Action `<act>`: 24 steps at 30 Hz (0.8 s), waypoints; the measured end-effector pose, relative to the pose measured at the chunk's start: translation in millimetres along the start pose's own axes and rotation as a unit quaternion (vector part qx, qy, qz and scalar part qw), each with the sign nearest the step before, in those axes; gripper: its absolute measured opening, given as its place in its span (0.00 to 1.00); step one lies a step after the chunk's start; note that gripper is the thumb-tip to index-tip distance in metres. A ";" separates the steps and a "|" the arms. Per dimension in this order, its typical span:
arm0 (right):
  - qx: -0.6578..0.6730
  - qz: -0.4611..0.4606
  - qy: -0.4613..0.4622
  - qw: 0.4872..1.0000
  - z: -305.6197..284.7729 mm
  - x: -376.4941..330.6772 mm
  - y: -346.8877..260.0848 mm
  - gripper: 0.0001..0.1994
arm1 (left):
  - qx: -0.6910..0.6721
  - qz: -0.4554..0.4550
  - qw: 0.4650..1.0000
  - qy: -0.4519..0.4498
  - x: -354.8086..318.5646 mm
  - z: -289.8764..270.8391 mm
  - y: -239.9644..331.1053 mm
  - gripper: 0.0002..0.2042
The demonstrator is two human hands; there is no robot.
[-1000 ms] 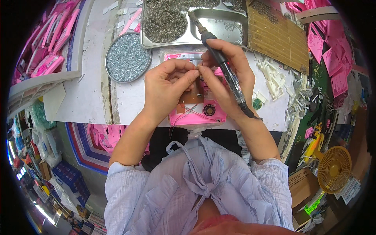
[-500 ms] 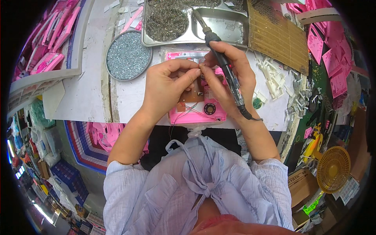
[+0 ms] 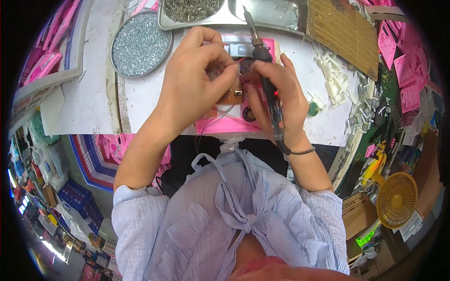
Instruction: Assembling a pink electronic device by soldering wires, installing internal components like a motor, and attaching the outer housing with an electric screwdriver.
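Note:
My right hand [image 3: 288, 98] is wrapped round a black soldering iron [image 3: 268, 89], its metal tip pointing up and away from me. Thumb and forefinger of my left hand [image 3: 197, 77] are pinched together on what looks like the end of a thin wire [image 3: 240, 60]. Both hands hover over a pink plastic housing [image 3: 220, 125], partly hidden beneath them. Inside it sit a brown circuit board [image 3: 233, 97], a round black speaker-like part [image 3: 247, 113] and thin red and green wires. My right fingertips are close to the left ones.
A round dish of small silvery metal pieces [image 3: 141, 44] stands at left. Beyond the housing is a metal compartment tray [image 3: 225, 21] with springs, beside brown cardboard [image 3: 344, 28]. White plastic parts [image 3: 335, 84] lie at right. A yellow fan [image 3: 397, 199] stands lower right.
The view has shifted, so the bench sits higher in the picture. My fingertips have drawn slightly apart, and the soldering iron stands more upright in my right hand.

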State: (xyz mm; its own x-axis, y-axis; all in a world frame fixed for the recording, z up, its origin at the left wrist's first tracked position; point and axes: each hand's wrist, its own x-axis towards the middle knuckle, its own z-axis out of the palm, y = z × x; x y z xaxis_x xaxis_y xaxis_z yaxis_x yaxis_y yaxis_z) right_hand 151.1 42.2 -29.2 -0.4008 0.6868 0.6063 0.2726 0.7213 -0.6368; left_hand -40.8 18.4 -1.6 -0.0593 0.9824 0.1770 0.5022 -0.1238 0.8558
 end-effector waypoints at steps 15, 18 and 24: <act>0.107 0.034 0.031 0.993 -60.3 -0.4 -1.5 0.17 | 0.045 0.008 0.999 0.004 2.9 4.0 2.7 0.05; 0.090 -0.025 -0.027 0.995 -60.1 -2.6 5.7 0.16 | 0.041 0.014 0.999 0.001 2.8 3.0 -0.2 0.05; 0.079 -0.044 -0.053 0.994 -52.8 -3.5 8.2 0.17 | 0.035 0.015 0.999 0.014 3.1 3.8 -0.8 0.05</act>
State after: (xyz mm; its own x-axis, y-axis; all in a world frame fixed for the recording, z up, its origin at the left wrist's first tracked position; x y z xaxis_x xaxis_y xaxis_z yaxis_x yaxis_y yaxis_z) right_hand 200.9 50.4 -11.4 -0.5088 0.6027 0.6147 0.0942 0.7488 -0.6561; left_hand -38.1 22.1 -3.5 -0.0665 0.9740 0.2166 0.5626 -0.1426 0.8143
